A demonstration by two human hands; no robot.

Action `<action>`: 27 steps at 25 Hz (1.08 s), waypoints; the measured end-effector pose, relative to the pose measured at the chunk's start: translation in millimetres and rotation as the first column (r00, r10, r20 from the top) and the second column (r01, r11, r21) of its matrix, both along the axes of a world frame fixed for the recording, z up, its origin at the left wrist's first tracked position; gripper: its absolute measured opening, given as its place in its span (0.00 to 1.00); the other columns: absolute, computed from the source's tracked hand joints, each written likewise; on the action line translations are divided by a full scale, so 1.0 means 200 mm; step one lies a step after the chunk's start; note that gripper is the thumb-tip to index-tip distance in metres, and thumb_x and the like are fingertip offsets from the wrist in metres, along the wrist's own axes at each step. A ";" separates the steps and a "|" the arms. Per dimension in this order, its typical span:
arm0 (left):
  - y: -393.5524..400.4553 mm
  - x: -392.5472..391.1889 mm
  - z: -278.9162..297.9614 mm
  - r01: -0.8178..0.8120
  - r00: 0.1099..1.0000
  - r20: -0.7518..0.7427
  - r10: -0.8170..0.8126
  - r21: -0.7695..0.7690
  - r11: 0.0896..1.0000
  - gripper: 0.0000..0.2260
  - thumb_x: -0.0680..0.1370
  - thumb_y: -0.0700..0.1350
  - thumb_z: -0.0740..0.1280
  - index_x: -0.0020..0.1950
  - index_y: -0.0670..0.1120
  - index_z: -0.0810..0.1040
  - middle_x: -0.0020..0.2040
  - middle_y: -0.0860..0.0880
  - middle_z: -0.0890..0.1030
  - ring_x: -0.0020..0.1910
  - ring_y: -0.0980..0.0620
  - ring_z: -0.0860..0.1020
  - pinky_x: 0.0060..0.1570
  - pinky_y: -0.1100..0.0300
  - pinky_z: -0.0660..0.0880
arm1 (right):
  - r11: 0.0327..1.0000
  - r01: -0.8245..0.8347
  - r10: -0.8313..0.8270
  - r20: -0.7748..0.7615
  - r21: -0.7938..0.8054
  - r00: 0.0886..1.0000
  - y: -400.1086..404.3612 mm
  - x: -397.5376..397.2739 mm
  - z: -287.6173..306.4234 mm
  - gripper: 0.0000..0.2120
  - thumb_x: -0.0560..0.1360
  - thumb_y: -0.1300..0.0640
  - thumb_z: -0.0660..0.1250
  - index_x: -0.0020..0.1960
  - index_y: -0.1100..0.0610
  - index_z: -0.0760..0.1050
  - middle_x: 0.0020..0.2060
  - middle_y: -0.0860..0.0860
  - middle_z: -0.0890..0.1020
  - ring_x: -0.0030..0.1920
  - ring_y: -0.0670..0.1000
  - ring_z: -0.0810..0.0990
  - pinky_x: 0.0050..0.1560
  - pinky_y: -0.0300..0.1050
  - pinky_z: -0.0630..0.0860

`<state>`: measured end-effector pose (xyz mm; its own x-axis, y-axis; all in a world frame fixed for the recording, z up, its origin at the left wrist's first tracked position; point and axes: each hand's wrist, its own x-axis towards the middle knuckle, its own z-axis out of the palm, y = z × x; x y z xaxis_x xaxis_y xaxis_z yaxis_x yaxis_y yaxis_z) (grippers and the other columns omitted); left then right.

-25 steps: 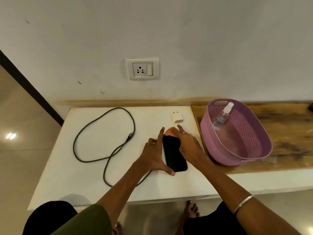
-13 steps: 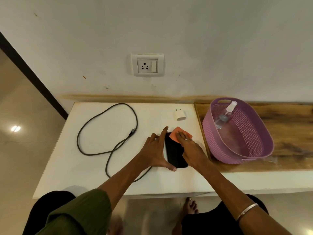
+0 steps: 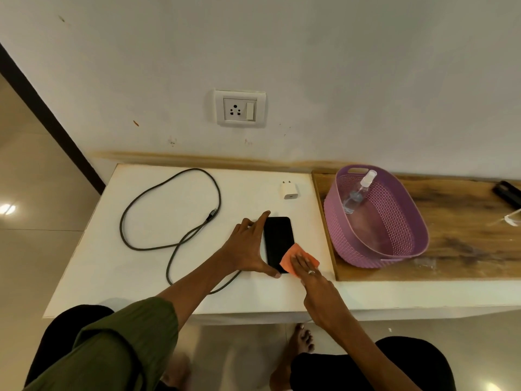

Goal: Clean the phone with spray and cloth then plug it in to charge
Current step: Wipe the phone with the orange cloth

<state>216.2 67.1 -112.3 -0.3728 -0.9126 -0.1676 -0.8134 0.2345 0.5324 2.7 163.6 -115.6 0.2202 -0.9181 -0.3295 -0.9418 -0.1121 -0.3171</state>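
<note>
The phone (image 3: 278, 241) is lying flat and dark on the white table (image 3: 146, 266), screen up, long side running away from the person. The left hand (image 3: 249, 248) is bracing it, spread wide open along the phone's left edge: the forefinger is reaching up beside the far corner and the thumb is hooking under the near end. The right hand (image 3: 306, 268) is pressing flat, fingers together, on the orange cloth (image 3: 296, 256), and the cloth is covering the phone's near right corner (a ring is showing on one finger). Neither hand is closing around anything; both are just pressing down.

Left of the phone, the dark cable (image 3: 169, 218) is sprawling in a big loop across the table, one plug end lying just left of the left hand and the other run passing under the left forearm. Beyond the phone, toward the wall, the white charger (image 3: 288, 189) is sitting on its own, well apart from the cable. Higher still, on the wall above the phone, the socket (image 3: 239, 109) is waiting with its switch beside it.

Right of the phone, on the wooden board (image 3: 465, 238), the purple basket (image 3: 394, 241) is holding the spray bottle (image 3: 358, 191), which is leaning against the basket's far left wall, nozzle up.
</note>
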 end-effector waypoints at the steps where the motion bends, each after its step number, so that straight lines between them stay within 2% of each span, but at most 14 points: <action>1: 0.00 0.00 0.00 -0.001 1.000 -0.001 0.001 0.002 1.000 0.69 0.46 0.80 0.69 0.77 0.59 0.38 0.73 0.46 0.68 0.70 0.44 0.64 0.66 0.48 0.66 | 1.000 -0.005 0.005 -0.011 0.013 1.000 0.03 0.00 -0.01 0.38 0.81 0.62 0.60 0.76 0.55 0.35 0.79 0.50 0.45 0.78 0.51 0.56 0.70 0.39 0.65; 6: 0.01 0.01 0.00 0.001 1.000 -0.012 -0.001 -0.010 1.000 0.69 0.45 0.82 0.67 0.77 0.60 0.39 0.71 0.47 0.69 0.69 0.44 0.65 0.66 0.49 0.66 | 0.995 0.008 -0.003 -0.058 0.097 0.998 0.07 0.02 0.03 0.33 0.83 0.57 0.55 0.77 0.59 0.35 0.79 0.54 0.41 0.79 0.51 0.50 0.75 0.43 0.50; 9: 0.00 0.02 -0.01 0.027 1.000 -0.015 -0.028 -0.052 0.998 0.68 0.47 0.82 0.67 0.78 0.59 0.39 0.70 0.47 0.71 0.66 0.45 0.67 0.65 0.49 0.66 | 0.989 0.042 -0.050 0.061 0.139 0.997 0.07 0.07 0.05 0.31 0.83 0.56 0.56 0.77 0.58 0.41 0.79 0.51 0.51 0.74 0.51 0.63 0.73 0.39 0.55; 10: 0.00 0.02 -0.02 0.040 0.999 -0.014 -0.041 -0.072 0.997 0.67 0.48 0.81 0.68 0.78 0.59 0.39 0.68 0.46 0.72 0.65 0.45 0.68 0.64 0.50 0.66 | 0.988 0.040 -0.056 0.110 0.149 0.992 0.08 0.10 0.06 0.29 0.82 0.53 0.54 0.77 0.59 0.43 0.78 0.52 0.55 0.72 0.51 0.67 0.72 0.38 0.57; 12: -0.01 0.03 -0.03 0.064 0.998 -0.014 -0.065 -0.087 0.994 0.67 0.50 0.79 0.69 0.78 0.59 0.37 0.65 0.44 0.72 0.61 0.46 0.68 0.63 0.51 0.67 | 0.991 0.031 -0.055 0.183 0.132 0.982 0.08 0.14 0.07 0.36 0.78 0.42 0.48 0.75 0.65 0.46 0.76 0.56 0.58 0.70 0.52 0.70 0.70 0.34 0.58; 14: -0.01 0.04 -0.03 0.075 0.997 -0.005 -0.076 -0.106 0.992 0.67 0.51 0.78 0.70 0.78 0.59 0.36 0.65 0.45 0.72 0.59 0.46 0.69 0.62 0.51 0.67 | 0.997 0.009 -0.027 0.262 0.071 0.965 0.08 0.13 0.08 0.42 0.74 0.38 0.46 0.75 0.69 0.50 0.76 0.57 0.59 0.72 0.52 0.68 0.71 0.34 0.57; 15: -0.02 0.04 -0.03 0.081 0.997 -0.003 -0.082 -0.115 0.990 0.66 0.51 0.77 0.70 0.79 0.58 0.36 0.65 0.45 0.72 0.59 0.46 0.69 0.62 0.51 0.67 | 0.999 -0.023 0.013 0.288 0.032 0.957 0.08 0.13 0.08 0.37 0.78 0.41 0.46 0.76 0.66 0.54 0.77 0.54 0.60 0.74 0.49 0.64 0.73 0.35 0.54; 16: -0.02 0.04 -0.04 0.089 0.996 -0.002 -0.089 -0.121 0.989 0.66 0.52 0.76 0.70 0.79 0.58 0.37 0.65 0.45 0.72 0.59 0.46 0.69 0.62 0.51 0.67 | 0.998 -0.065 0.058 0.304 0.013 0.951 0.07 0.11 0.09 0.27 0.82 0.48 0.49 0.77 0.60 0.57 0.77 0.49 0.60 0.76 0.45 0.60 0.75 0.35 0.53; 17: -0.02 0.04 -0.04 0.096 0.995 0.002 -0.097 -0.128 0.987 0.65 0.52 0.75 0.70 0.79 0.57 0.37 0.66 0.45 0.72 0.59 0.45 0.69 0.62 0.51 0.68 | 0.994 -0.105 0.105 0.299 -0.014 0.948 0.06 0.10 0.09 0.23 0.83 0.54 0.51 0.78 0.53 0.55 0.78 0.45 0.59 0.76 0.44 0.58 0.75 0.35 0.53; 19: -0.02 0.04 -0.05 0.105 0.994 0.008 -0.105 -0.144 0.984 0.66 0.52 0.75 0.71 0.79 0.57 0.38 0.68 0.46 0.71 0.60 0.45 0.69 0.63 0.51 0.67 | 0.986 -0.165 0.164 0.201 -0.012 0.966 0.04 0.06 0.07 0.25 0.83 0.48 0.52 0.78 0.46 0.48 0.78 0.43 0.55 0.77 0.45 0.57 0.73 0.39 0.57; 21: -0.02 0.04 -0.05 0.105 0.994 -0.011 -0.108 -0.137 0.985 0.66 0.52 0.75 0.71 0.80 0.57 0.39 0.70 0.47 0.70 0.62 0.45 0.68 0.62 0.53 0.64 | 0.970 -0.243 0.245 0.105 -0.032 0.964 -0.01 0.04 0.04 0.27 0.82 0.44 0.50 0.79 0.46 0.47 0.78 0.42 0.52 0.78 0.46 0.53 0.73 0.39 0.56; 24: -0.02 0.04 -0.06 0.105 0.993 -0.035 -0.109 -0.113 0.988 0.65 0.52 0.75 0.72 0.79 0.57 0.40 0.71 0.47 0.69 0.65 0.45 0.67 0.63 0.53 0.63 | 0.902 -0.428 0.426 -0.049 -0.057 0.904 -0.08 0.01 0.01 0.28 0.83 0.47 0.51 0.78 0.47 0.41 0.79 0.44 0.47 0.79 0.48 0.48 0.75 0.41 0.52; 27: -0.02 0.04 -0.06 0.111 0.992 -0.053 -0.115 -0.088 0.990 0.65 0.52 0.77 0.72 0.78 0.55 0.43 0.71 0.46 0.69 0.66 0.43 0.67 0.65 0.50 0.64 | 0.852 -0.523 0.511 -0.156 -0.041 0.845 -0.18 0.02 -0.02 0.31 0.83 0.52 0.54 0.77 0.50 0.37 0.79 0.47 0.46 0.79 0.50 0.46 0.77 0.45 0.49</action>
<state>223.9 62.5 -123.4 -0.4811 -0.8741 -0.0673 -0.7478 0.3691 0.5519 5.8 128.2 -120.3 0.6292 -0.7073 -0.3221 -0.7727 -0.6137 -0.1619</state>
